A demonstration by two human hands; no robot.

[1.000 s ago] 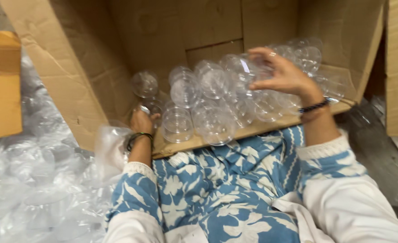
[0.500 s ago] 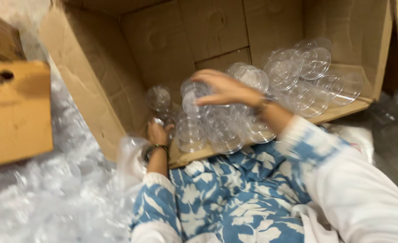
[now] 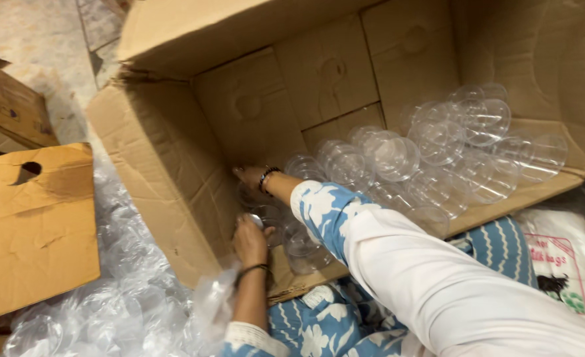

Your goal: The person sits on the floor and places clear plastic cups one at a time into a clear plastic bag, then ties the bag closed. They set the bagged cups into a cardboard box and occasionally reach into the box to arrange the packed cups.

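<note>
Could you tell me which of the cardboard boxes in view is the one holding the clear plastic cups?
It is the large open cardboard box lying on its side at centre, with clear cups piled inside and both hands reaching in. The smaller boxes at left hold no visible cups.

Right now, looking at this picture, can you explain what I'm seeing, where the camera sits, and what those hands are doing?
The camera sits on a person's head and looks down, so both arms are that person's own. A large cardboard box lies on its side, its open end facing them. Inside lie many clear plastic cups. The left hand grips a few cups at the box's near left corner. The right hand, with a dark wristband, reaches across to that same corner; whether it grips anything is unclear. Crumpled clear plastic wrap lies on the floor at the left, beside another brown carton. A white printed bag lies at the right.
</note>
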